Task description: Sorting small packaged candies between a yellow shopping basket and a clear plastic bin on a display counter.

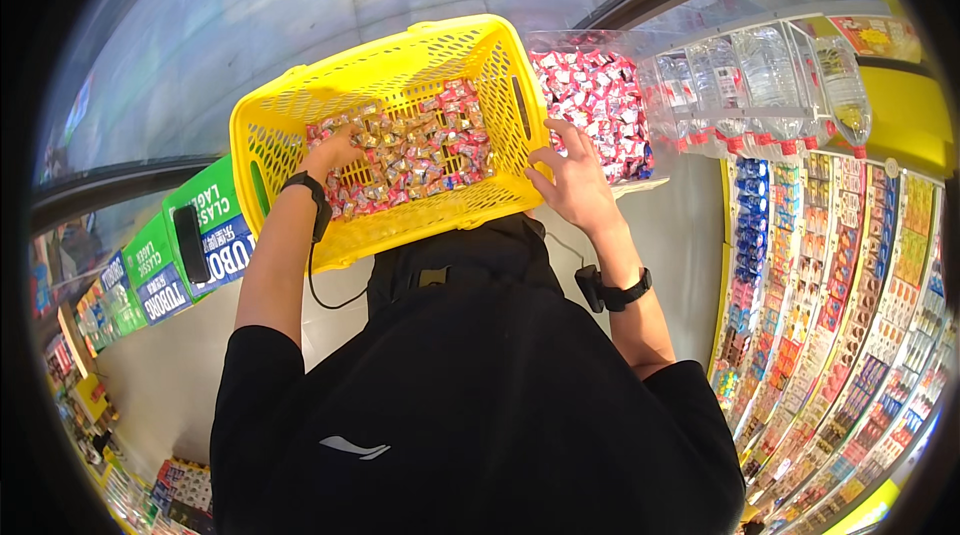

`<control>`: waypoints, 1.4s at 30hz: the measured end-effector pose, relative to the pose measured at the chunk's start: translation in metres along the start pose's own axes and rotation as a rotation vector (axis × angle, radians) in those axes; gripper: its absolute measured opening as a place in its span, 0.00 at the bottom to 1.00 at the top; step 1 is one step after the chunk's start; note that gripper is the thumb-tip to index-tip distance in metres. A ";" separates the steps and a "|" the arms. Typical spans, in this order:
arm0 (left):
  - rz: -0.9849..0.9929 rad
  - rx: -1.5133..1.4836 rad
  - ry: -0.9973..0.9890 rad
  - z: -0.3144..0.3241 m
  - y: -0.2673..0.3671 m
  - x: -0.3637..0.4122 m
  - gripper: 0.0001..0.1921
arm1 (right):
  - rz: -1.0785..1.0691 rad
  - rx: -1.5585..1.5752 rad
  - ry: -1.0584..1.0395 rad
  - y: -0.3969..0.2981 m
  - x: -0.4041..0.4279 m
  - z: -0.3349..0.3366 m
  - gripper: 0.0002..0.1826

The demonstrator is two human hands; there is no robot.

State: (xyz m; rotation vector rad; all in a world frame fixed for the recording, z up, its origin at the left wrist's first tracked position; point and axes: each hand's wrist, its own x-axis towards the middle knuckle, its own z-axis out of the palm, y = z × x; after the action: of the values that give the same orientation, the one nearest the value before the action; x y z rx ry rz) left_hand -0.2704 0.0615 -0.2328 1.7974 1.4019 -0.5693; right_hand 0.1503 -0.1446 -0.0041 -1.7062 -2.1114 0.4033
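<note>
In front of me stands a yellow plastic shopping basket (390, 231) with many small wrapped candies (420, 149) spread over its bottom, some gold, some pink and red. My left hand (336, 150) reaches inside at the basket's left part, its fingertips at the candies; whether it grips any cannot be told. By the right rim is my right hand (571, 173), fingers apart and bent, with no object seen in it. Just beyond, to the right of the basket, a clear plastic bin (585, 41) holds pink and white wrapped candies (592, 104).
Green and blue beer cartons (202, 197) stand at the left, a black phone (191, 244) against them. A rack (806, 77) of large clear bottles (765, 77) is at the upper right, above long shelves of packaged goods (817, 272). A glass window (285, 2) lies ahead.
</note>
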 end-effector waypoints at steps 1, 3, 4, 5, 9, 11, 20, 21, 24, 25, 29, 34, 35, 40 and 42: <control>-0.025 -0.043 -0.021 0.001 0.007 0.005 0.43 | 0.022 -0.004 -0.001 0.005 -0.004 -0.001 0.11; -0.081 -0.097 -0.087 -0.009 0.052 -0.006 0.38 | 0.072 -0.036 0.004 0.015 -0.014 -0.002 0.11; -0.094 -0.104 -0.079 -0.010 0.044 -0.012 0.38 | 0.055 -0.025 0.008 0.012 -0.010 -0.002 0.11; -0.110 -0.102 -0.086 -0.008 0.034 -0.012 0.37 | 0.040 -0.019 0.006 0.011 -0.007 -0.001 0.11; -0.077 -0.047 0.007 -0.004 0.021 -0.015 0.34 | 0.011 -0.027 -0.014 0.009 0.002 -0.003 0.11; -0.002 -0.076 0.025 -0.011 0.032 -0.017 0.33 | 0.000 -0.037 -0.022 0.012 0.010 -0.009 0.12; 0.807 -0.264 0.190 -0.062 0.232 -0.178 0.21 | -0.152 0.139 0.030 0.023 0.022 -0.028 0.28; 0.888 -0.242 0.204 -0.061 0.251 -0.190 0.20 | -0.158 0.194 -0.018 0.024 0.022 -0.032 0.30; 0.915 -0.140 0.236 -0.045 0.303 -0.202 0.16 | -0.185 0.306 -0.054 0.042 0.011 -0.037 0.30; 0.923 -0.134 0.226 -0.039 0.318 -0.204 0.16 | -0.184 0.423 -0.045 0.052 0.009 -0.037 0.25; 1.001 -0.174 0.281 -0.023 0.366 -0.205 0.14 | -0.143 0.528 0.003 0.081 -0.010 -0.064 0.14; 0.962 -0.209 0.558 0.009 0.425 -0.173 0.12 | -0.170 0.429 0.122 0.131 -0.029 -0.081 0.12; 0.940 -0.250 0.539 0.009 0.435 -0.171 0.12 | -0.144 0.426 0.127 0.142 -0.034 -0.086 0.11; 1.029 -0.025 0.843 0.022 0.489 -0.138 0.18 | -0.018 0.414 0.162 0.194 -0.047 -0.105 0.10; 1.037 0.059 0.967 0.024 0.506 -0.127 0.17 | -0.011 0.450 0.145 0.209 -0.050 -0.114 0.11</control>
State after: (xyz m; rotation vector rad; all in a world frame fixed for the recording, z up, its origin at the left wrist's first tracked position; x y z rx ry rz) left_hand 0.1758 -0.0831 -0.0024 2.6279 0.7147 0.9055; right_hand 0.3940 -0.1505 -0.0052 -1.4155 -1.7607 0.6717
